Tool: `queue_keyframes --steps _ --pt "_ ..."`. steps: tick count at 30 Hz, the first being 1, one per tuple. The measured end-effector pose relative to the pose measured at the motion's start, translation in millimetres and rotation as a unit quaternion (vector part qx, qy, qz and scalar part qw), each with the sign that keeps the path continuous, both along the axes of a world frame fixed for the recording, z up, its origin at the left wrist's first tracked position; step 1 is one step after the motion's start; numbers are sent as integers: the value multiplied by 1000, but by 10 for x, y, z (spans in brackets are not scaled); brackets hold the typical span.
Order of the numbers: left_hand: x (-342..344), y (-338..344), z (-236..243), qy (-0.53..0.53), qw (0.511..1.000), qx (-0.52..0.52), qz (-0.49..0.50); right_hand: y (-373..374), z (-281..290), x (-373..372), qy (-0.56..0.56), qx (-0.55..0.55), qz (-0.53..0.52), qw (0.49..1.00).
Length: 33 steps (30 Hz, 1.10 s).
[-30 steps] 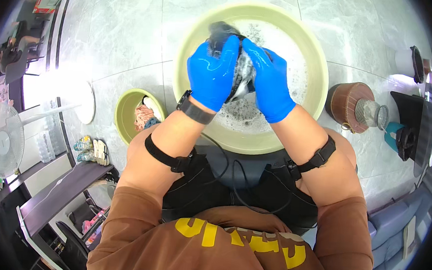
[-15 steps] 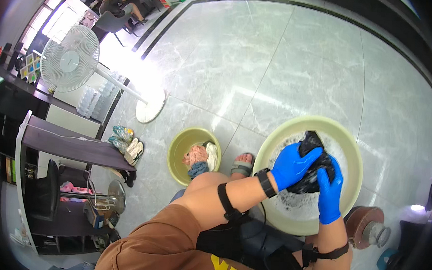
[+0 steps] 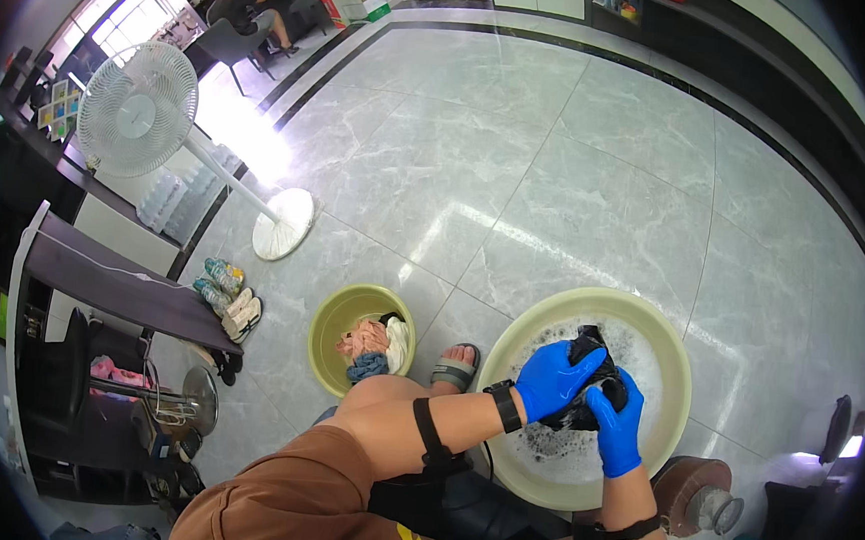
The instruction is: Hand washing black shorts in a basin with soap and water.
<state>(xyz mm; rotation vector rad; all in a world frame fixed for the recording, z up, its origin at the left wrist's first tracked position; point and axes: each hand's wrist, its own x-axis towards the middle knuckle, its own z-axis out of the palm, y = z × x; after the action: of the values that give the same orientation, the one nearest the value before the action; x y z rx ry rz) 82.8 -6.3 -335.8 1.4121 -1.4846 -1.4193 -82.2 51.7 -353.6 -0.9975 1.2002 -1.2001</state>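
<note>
Small tub [image 3: 315, 360]: clothes [image 3: 365, 340] inside.
Left hand [image 3: 551, 382]: fingers clamped on black cloth [image 3: 588, 338].
Cloth: bunched over suds [image 3: 575, 468] in large basin [image 3: 678, 396].
Right hand [image 3: 618, 426]: fingers clamped on its other edge.
Washing: I judge rubbing; next move calls for firm grips.

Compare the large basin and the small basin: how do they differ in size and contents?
The large basin is clearly wider than the small basin. The large basin holds sudsy water, while the small basin holds pink, blue and white cloths. The left hand and right hand hold a black cloth at the large basin; neither touches the small basin. Both are round and yellowish-green, on the tiled floor.
</note>
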Motion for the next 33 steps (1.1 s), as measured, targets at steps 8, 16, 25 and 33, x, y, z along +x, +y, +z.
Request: queue_keyframes --steps 8,16,25,33 --pt "-83 -35 -135 -5 981 -169 98 -84 231 273 -190 74 -80 976" --pt "-134 -128 35 45 995 -92 1 27 107 -7 -92 18 -43 995" --pt "-41 19 132 152 987 -51 -18 91 188 -85 -301 155 68 938" --pt "20 -243 -63 354 856 375 -47 21 268 -65 -45 -28 56 997"
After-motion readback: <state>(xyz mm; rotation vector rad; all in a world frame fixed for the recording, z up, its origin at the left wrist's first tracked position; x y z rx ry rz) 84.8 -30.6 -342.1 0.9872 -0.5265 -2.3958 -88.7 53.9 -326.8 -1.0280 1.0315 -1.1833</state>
